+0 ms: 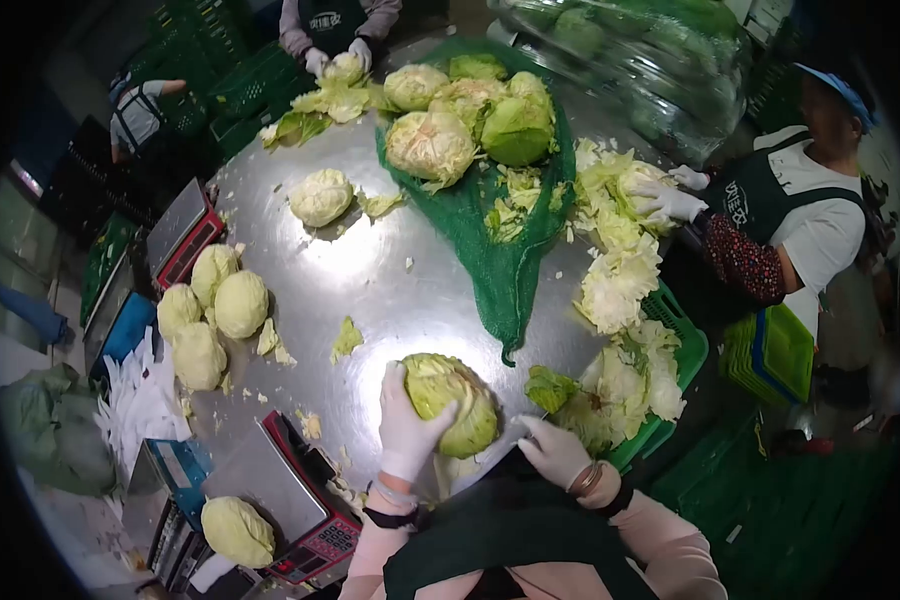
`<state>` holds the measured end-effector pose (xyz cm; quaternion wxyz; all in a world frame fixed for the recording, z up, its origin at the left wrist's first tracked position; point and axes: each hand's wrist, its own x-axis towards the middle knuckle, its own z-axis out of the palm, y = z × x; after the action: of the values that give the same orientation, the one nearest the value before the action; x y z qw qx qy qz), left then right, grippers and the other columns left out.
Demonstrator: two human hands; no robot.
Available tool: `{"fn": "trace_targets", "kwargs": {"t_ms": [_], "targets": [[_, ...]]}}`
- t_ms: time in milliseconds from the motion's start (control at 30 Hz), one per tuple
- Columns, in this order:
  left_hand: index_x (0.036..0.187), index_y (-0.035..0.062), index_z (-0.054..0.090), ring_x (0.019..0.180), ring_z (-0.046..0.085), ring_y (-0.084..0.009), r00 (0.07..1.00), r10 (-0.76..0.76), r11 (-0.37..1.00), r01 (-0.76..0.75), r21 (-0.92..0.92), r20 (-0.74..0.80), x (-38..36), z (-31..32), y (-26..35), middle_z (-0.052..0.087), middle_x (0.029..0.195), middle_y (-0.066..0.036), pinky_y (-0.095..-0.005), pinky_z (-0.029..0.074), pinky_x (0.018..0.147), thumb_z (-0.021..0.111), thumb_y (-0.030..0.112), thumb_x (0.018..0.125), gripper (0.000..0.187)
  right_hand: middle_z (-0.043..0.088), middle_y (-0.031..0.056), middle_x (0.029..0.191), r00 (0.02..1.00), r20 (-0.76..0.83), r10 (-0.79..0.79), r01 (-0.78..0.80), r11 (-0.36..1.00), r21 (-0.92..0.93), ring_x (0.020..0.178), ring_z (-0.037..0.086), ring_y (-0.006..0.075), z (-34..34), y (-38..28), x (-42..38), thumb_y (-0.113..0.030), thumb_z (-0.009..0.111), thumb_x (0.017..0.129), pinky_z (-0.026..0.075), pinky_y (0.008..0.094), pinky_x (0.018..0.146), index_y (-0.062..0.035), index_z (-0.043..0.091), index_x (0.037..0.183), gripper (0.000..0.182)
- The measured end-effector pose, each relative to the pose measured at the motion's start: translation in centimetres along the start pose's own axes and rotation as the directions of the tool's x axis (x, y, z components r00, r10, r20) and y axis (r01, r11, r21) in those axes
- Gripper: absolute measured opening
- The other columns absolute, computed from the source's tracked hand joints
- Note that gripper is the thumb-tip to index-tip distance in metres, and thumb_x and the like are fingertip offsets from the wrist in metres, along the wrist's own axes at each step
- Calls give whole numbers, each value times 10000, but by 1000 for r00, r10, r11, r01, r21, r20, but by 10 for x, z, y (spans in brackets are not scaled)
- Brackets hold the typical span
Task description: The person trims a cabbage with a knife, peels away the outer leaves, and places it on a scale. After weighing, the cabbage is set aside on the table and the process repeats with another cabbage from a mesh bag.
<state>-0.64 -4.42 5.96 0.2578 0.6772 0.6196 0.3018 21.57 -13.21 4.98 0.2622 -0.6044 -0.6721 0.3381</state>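
Note:
A green cabbage (457, 398) sits at the near edge of the steel table (370, 280). My left hand (407, 425), in a white glove, lies over its left side and grips it. My right hand (553, 450), also gloved, rests at the table edge just right of the cabbage, fingers curled; I cannot tell whether it holds anything. A torn green leaf (548, 387) lies just beyond it.
A green net sack (510, 260) with several cabbages spreads over the far side. Trimmed cabbages (215, 310) sit left, near scales (280, 490). Loose leaves pile in a green crate (670, 350) at right. A person (770, 220) at right and another (335, 30) opposite handle cabbages.

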Motion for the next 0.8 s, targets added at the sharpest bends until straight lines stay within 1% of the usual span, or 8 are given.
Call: {"fn": "trace_targets", "kwargs": {"t_ms": [67,133,267,333,367,400,533,800], "targets": [[1241,-68,383,1184,419,-366,998,-45,998,48,-50,46,20,-3,-14,424,1260,-261,-382,337,1006,735,344,671,786,609,144,889,973,162,165,-162,986,-34,807,602,316,-23,3,7,-223,555,843,491,382,697,-79,509,1162,352],[1223,-58,418,1079,525,-322,933,-211,922,289,-259,291,47,-27,3,527,1145,-245,-351,395,948,726,341,691,732,593,132,809,957,264,-118,132,991,-36,754,598,311,-19,26,0,-224,556,847,483,386,659,-63,516,1109,310],[1207,-34,476,1020,572,-287,954,-139,983,166,-80,267,81,-30,-24,580,1087,-220,-341,435,895,699,394,717,688,584,123,736,873,463,-150,60,977,204,680,601,283,6,39,19,-220,551,864,474,360,606,-30,490,925,208],[1203,-19,496,1032,570,-283,925,-181,967,230,-113,334,89,-32,-34,578,1108,-217,-341,434,897,686,425,724,680,572,105,692,616,787,-14,-411,847,337,647,597,233,3,34,39,-219,555,869,471,348,598,-17,462,856,222],[1203,0,510,1048,564,-280,912,-216,962,261,-86,349,91,-30,-45,577,1127,-208,-339,430,905,669,453,728,675,597,87,747,575,816,-58,-375,867,326,699,603,191,1,42,38,-217,559,870,478,326,654,-10,520,902,213],[1203,19,523,1064,559,-278,896,-249,955,291,-62,368,94,-30,-50,576,1145,-199,-337,426,912,652,481,733,671,624,91,851,698,649,-303,-55,881,470,795,617,201,0,45,33,-206,546,875,481,308,732,-33,579,981,206],[1235,46,504,1092,547,-269,885,-224,939,308,-152,409,98,-32,-61,571,1165,-196,-325,404,936,626,498,755,670,607,103,937,621,623,-475,137,849,511,873,601,242,36,46,20,-151,521,870,465,313,793,-60,579,1040,202],[1307,22,422,1159,466,-202,874,-89,619,424,-661,478,78,-54,-118,476,1276,-117,-299,353,1002,552,272,868,521,540,125,1194,697,546,-465,-305,497,813,1050,524,206,105,16,22,-108,508,890,387,318,928,-28,546,1020,157]]}}
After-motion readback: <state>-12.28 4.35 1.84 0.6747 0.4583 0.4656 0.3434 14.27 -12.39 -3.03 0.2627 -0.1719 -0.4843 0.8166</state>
